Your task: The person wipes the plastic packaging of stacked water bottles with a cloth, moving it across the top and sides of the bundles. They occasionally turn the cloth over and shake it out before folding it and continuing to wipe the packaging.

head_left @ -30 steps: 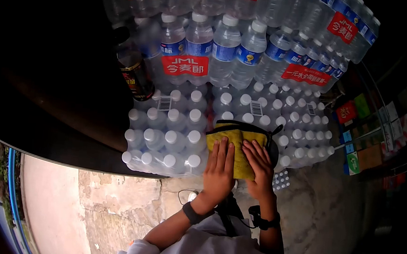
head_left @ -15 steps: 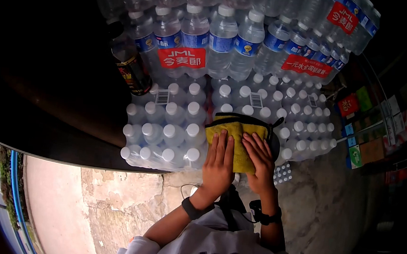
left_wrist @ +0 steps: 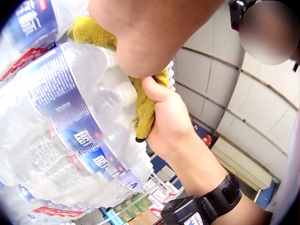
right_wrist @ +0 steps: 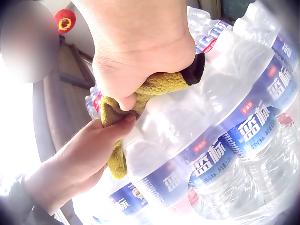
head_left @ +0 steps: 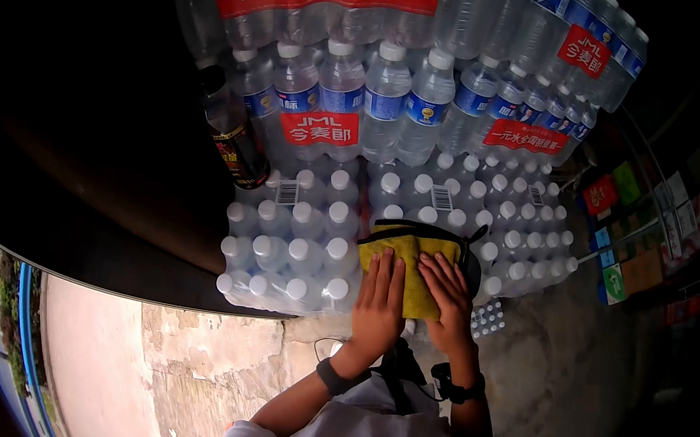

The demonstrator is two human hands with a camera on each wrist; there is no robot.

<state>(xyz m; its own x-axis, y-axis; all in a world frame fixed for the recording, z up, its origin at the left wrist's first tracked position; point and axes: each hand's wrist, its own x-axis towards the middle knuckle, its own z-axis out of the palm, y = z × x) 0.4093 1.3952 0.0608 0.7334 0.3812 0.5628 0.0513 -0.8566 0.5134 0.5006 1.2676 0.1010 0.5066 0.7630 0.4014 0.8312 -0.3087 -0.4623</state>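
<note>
A yellow cloth [head_left: 412, 283] with black edging lies folded over the near side of the shrink-wrapped packs of water bottles. My left hand [head_left: 378, 303] holds its left part, fingers stretched across the top. Beside it, my right hand [head_left: 449, 302] holds the right part, fingers slanting over the cloth. From above, both thumbs are hidden; in the right wrist view they press the cloth's [right_wrist: 164, 84] underside, the two thumb tips close together. The left wrist view has the right thumb against the yellow cloth [left_wrist: 145, 112], close to the clear bottle tops.
White-capped bottle packs [head_left: 299, 249] spread left and right of the hands. Behind them rise stacked bottles with blue labels [head_left: 386, 106]. A dark bottle with a black label [head_left: 238, 154] stands at the left. Boxes on a shelf [head_left: 640, 274] line the right side.
The head view has shifted, with the bottles and hands first higher, now lower in it. Both hands stay on the cloth in nearly the same pose.
</note>
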